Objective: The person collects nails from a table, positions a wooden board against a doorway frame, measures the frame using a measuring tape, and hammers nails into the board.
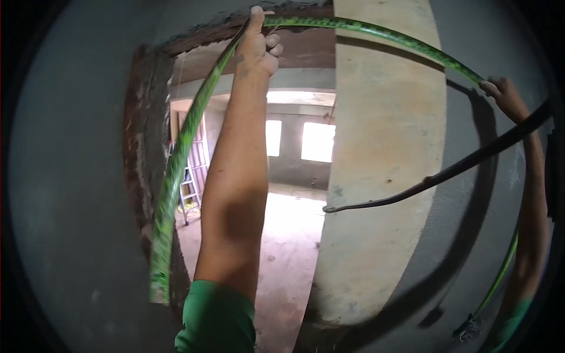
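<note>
A long green strip or tube (388, 36) arches across the top of the doorway and over a pale board (388, 176). My left hand (257, 50) is raised at the top, closed on the strip with the thumb up. From there one length of the strip hangs down to the lower left, slightly blurred. At the upper right, my right hand (500, 94) pinches the strip where the arch comes down. Both arms are in green sleeves.
A dark rod (429, 182) juts in from the right edge across the board. Beyond the doorway are a ladder (188, 188) and two bright windows (318, 141). A thin green cord (500, 273) runs down at the lower right to a small dark object (468, 329).
</note>
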Demonstrator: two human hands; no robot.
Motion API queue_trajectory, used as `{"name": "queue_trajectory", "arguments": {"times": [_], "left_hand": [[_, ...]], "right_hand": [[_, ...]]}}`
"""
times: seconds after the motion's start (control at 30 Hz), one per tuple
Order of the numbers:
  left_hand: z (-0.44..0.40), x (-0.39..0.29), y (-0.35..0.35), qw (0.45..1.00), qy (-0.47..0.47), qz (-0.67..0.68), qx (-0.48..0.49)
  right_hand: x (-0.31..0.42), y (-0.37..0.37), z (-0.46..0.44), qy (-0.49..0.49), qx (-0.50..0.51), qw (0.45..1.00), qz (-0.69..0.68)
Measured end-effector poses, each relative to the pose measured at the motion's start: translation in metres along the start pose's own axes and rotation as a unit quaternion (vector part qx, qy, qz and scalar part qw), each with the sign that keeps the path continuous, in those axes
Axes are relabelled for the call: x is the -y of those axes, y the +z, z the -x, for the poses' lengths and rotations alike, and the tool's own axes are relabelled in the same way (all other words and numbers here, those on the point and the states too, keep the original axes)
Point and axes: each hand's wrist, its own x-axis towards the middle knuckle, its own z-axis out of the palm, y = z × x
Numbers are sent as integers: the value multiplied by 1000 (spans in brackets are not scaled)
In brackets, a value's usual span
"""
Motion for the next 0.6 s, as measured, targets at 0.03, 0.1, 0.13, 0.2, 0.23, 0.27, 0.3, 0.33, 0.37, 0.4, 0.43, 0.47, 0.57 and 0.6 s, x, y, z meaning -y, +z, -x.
{"name": "queue_trajectory", "arguments": {"times": [0.03,0.1,0.13,0.2,0.23,0.27,0.3,0.33,0.37,0.4,0.43,0.47,0.57,0.6], "left_hand": [[-3,-3,-6,1000,-2,8,-22],[0,-9,-12,999,10,-3,-48],[1,-10,-13,997,2,-12,-79],[3,-9,-19,994,-5,-23,-111],[2,-8,-21,991,-15,-26,-127],[1,-8,-21,989,-24,-29,-143],[1,-8,-23,989,-26,-30,-144],[0,-9,-24,987,-24,-36,-155],[-1,-11,-26,985,-22,-41,-166],[-1,-12,-29,985,-22,-41,-167],[-2,-14,-31,985,-22,-55,-160],[-4,-17,-35,985,-22,-70,-153],[-29,-24,-67,988,-48,-82,-121],[-34,-25,-70,988,-50,-84,-122]], "right_hand": [[-40,10,0,-8,3,1000,-8],[-95,23,-3,-66,-80,994,35],[-103,26,-4,-85,-107,989,49],[-95,21,8,-22,-75,997,4],[-92,19,10,-1,-62,998,-11],[-90,17,7,-16,-60,998,17],[-88,16,5,-25,-56,998,28],[-86,16,3,-35,-52,997,38],[-83,15,1,-45,-48,997,49],[-80,15,1,-36,-39,997,54],[-76,15,2,-32,-35,997,57],[-78,16,3,-29,-31,997,59],[-82,18,5,-14,-22,999,36],[-70,16,7,-6,-1,1000,18]]}}
